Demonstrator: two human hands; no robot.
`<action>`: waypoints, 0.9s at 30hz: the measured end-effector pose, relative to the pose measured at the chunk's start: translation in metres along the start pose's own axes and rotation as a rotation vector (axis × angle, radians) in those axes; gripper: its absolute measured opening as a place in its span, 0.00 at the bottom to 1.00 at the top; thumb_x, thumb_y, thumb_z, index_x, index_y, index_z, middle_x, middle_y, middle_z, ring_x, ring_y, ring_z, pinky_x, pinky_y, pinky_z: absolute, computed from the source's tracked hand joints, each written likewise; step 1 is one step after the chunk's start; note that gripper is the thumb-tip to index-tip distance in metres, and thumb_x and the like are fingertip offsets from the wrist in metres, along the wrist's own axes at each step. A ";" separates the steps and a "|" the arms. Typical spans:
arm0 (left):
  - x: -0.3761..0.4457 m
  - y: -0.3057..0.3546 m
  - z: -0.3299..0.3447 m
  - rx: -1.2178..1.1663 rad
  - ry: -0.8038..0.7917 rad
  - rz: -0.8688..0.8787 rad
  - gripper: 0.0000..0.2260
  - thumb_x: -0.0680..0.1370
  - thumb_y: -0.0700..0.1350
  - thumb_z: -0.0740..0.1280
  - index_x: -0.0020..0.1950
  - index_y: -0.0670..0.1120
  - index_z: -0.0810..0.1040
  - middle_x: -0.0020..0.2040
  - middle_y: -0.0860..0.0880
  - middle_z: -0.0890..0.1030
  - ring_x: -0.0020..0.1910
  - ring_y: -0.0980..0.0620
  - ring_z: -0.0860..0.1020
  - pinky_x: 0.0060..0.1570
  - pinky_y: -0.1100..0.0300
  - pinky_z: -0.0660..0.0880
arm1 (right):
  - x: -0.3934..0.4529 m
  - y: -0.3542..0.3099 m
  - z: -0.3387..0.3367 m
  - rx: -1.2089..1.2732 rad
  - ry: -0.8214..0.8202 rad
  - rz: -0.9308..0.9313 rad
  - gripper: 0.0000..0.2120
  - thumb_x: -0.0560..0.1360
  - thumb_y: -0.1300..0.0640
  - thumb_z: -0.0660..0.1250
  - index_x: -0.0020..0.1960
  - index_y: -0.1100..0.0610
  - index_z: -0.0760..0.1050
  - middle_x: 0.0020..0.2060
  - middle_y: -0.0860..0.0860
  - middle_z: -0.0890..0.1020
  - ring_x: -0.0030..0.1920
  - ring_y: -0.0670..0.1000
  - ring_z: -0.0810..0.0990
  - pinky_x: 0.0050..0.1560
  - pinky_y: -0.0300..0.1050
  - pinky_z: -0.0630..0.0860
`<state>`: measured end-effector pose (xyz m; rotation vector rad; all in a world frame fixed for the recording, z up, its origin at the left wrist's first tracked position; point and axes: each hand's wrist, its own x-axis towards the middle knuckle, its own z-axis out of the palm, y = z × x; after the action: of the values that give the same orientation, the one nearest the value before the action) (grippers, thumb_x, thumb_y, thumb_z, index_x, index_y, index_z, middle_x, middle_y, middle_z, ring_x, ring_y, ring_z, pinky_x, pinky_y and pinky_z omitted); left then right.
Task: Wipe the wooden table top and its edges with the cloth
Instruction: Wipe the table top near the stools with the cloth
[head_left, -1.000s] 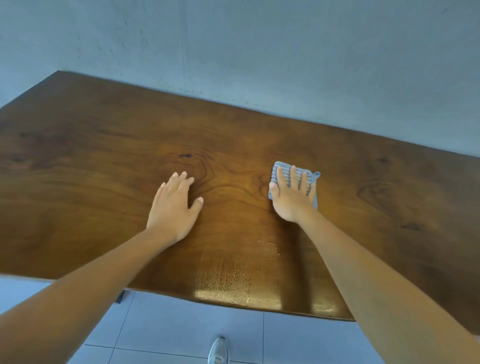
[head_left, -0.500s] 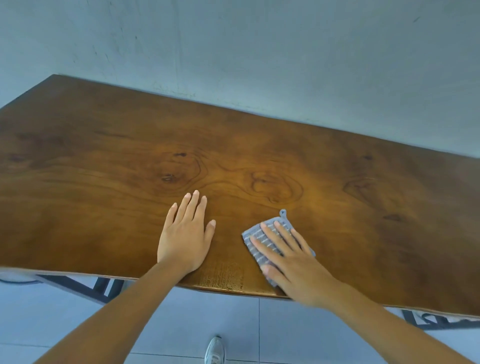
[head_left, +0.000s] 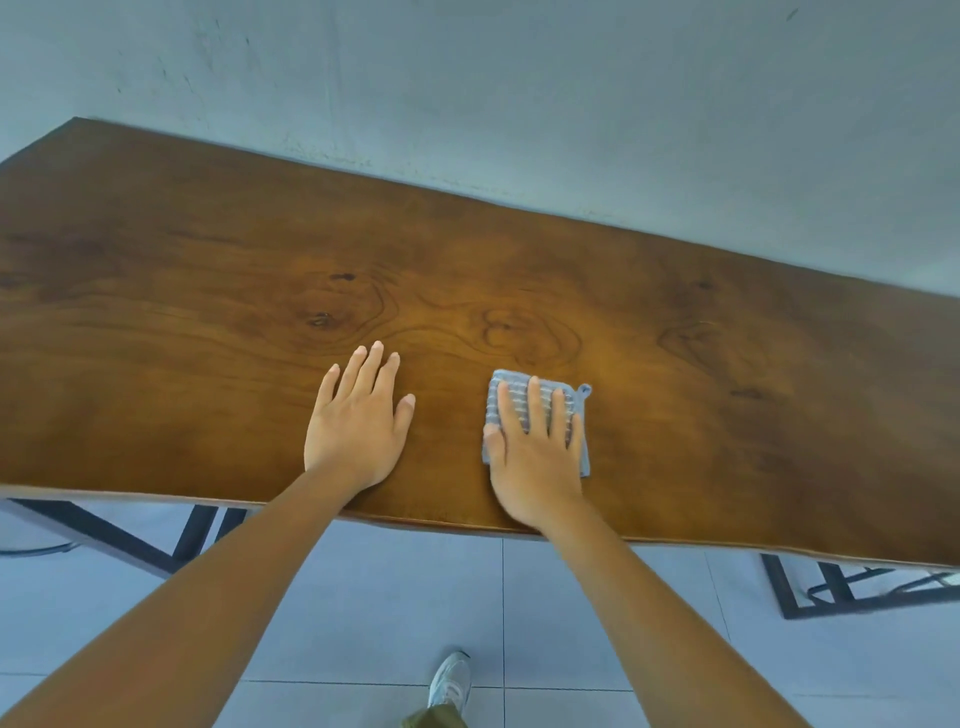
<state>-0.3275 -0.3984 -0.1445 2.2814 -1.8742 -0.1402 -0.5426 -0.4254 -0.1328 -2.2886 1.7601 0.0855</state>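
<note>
With my right hand (head_left: 537, 457) flat on the cloth (head_left: 537, 415) and left hand (head_left: 358, 421) flat on the surface (head_left: 156, 322), neither grip closed, I judge a near-edge stroke could drag the unpinched cloth off.

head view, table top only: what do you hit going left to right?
Bare wooden table top → left hand, flat on the wood → right hand, pressing flat on the blue cloth → bare wood again.
</note>
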 end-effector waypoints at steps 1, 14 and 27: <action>0.000 0.001 -0.001 0.000 -0.002 0.001 0.34 0.80 0.62 0.37 0.84 0.50 0.54 0.84 0.49 0.54 0.83 0.48 0.51 0.81 0.48 0.51 | -0.017 -0.002 0.007 -0.023 0.028 -0.044 0.28 0.84 0.40 0.36 0.82 0.43 0.35 0.82 0.51 0.37 0.81 0.59 0.34 0.79 0.61 0.36; 0.000 0.002 0.002 0.004 0.010 -0.009 0.28 0.85 0.60 0.46 0.84 0.50 0.55 0.84 0.49 0.54 0.83 0.49 0.51 0.81 0.49 0.51 | -0.048 0.143 -0.016 -0.188 -0.013 -0.188 0.32 0.73 0.32 0.17 0.76 0.35 0.25 0.81 0.44 0.34 0.81 0.51 0.33 0.79 0.52 0.37; 0.003 0.003 -0.002 -0.034 -0.006 -0.024 0.27 0.85 0.59 0.51 0.83 0.49 0.58 0.84 0.48 0.56 0.83 0.47 0.52 0.80 0.47 0.50 | -0.057 0.091 0.004 -0.132 0.071 0.001 0.31 0.83 0.40 0.31 0.84 0.46 0.42 0.83 0.53 0.46 0.82 0.60 0.44 0.79 0.58 0.41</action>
<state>-0.3293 -0.4017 -0.1423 2.2841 -1.8326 -0.1810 -0.6448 -0.3925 -0.1406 -2.4111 1.8417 0.1260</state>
